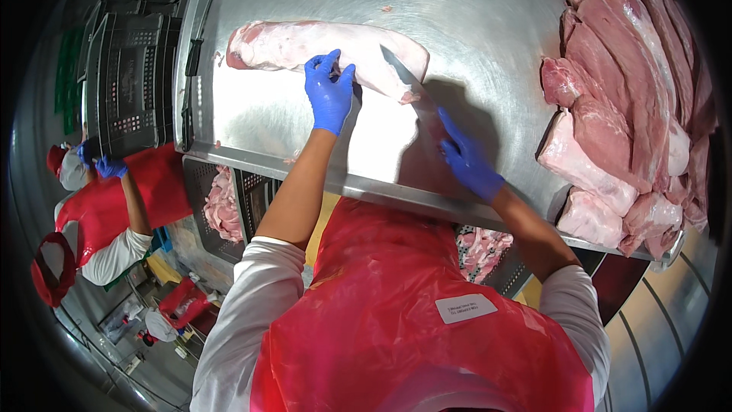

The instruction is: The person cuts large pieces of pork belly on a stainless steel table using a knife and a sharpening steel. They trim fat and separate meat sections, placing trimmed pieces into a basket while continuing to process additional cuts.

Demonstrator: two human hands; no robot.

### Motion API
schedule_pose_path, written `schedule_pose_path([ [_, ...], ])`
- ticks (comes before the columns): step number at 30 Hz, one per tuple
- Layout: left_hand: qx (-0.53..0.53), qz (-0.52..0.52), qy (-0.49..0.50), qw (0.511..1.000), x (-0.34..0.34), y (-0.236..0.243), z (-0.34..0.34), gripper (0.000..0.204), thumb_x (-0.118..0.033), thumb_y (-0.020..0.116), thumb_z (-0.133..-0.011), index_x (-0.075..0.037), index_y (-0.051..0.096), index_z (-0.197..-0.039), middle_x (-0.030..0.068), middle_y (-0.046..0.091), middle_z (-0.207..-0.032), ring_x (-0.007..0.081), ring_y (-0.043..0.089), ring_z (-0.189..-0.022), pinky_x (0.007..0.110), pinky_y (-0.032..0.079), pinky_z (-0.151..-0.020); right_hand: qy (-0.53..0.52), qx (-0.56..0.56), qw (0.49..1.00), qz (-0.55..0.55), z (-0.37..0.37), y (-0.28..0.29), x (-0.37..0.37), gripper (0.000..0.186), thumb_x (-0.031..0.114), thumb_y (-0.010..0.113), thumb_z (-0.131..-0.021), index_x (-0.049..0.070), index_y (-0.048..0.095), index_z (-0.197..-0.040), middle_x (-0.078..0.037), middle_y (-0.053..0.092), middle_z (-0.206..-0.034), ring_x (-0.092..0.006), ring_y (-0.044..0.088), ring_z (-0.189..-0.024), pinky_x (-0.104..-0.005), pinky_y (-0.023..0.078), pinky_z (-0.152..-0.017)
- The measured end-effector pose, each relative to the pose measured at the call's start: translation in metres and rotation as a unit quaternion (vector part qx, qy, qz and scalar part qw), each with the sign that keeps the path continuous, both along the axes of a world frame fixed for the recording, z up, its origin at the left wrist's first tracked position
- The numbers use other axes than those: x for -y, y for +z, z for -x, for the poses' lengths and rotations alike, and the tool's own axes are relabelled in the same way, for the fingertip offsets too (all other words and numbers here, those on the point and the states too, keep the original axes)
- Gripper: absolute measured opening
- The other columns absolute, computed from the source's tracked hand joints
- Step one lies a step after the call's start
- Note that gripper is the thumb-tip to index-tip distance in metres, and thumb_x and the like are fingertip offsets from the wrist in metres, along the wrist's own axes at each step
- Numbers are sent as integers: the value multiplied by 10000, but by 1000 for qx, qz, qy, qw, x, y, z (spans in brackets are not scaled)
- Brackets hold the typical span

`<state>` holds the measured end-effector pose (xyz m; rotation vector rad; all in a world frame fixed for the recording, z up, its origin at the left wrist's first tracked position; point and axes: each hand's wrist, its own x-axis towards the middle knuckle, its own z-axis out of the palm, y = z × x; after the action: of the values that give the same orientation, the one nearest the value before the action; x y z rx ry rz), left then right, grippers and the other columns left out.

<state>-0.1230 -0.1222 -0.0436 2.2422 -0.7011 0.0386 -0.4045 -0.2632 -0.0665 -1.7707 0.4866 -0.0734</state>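
Observation:
A long, pale, fat-covered piece of meat (305, 44) lies crosswise on the steel table (473, 0), its redder end at the left. My left hand (329, 95), in a blue glove, is at the near edge of its middle. The thumb and fingers are apart, with the fingertips against the meat. My right hand (467, 156), also gloved in blue, grips a knife (396, 66). Its blade lies over the right end of the meat, tip pointing far and left. The knife's handle is mostly hidden by the hand and shadow.
Several large cuts of meat (618, 84) are piled along the right side. A long dark-handled tool (195, 57) lies by the left edge. Black crates (137, 80) stand left; crates of meat pieces (223, 210) sit below the front edge. A co-worker (114, 206) stands at left.

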Motion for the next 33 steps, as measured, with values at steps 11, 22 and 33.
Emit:
schedule_pose_path([
  [11,15,-32,-72,997,25,43,83,315,-225,717,-859,-36,656,-1103,164,593,-1076,318,629,-925,402,533,-776,49,-181,981,56,107,64,46,637,77,532,-942,191,342,-1539,-232,663,-1132,-293,677,-824,-386,540,-779],
  [22,-16,-35,-7,999,46,2,93,200,-139,735,-761,-14,621,-868,159,601,-813,281,600,-727,405,500,-665,-204,-14,969,-138,12,15,-14,656,90,559,-978,231,295,-1561,-78,667,-1036,-112,595,-737,-298,562,-718],
  [33,-421,227,127,869,30,-9,96,72,19,693,-778,45,665,-717,65,645,-662,113,574,-589,261,484,-582,-104,54,984,-136,-67,11,-11,625,119,533,-965,201,319,-1547,-197,679,-1025,-173,640,-699,-352,542,-708],
])
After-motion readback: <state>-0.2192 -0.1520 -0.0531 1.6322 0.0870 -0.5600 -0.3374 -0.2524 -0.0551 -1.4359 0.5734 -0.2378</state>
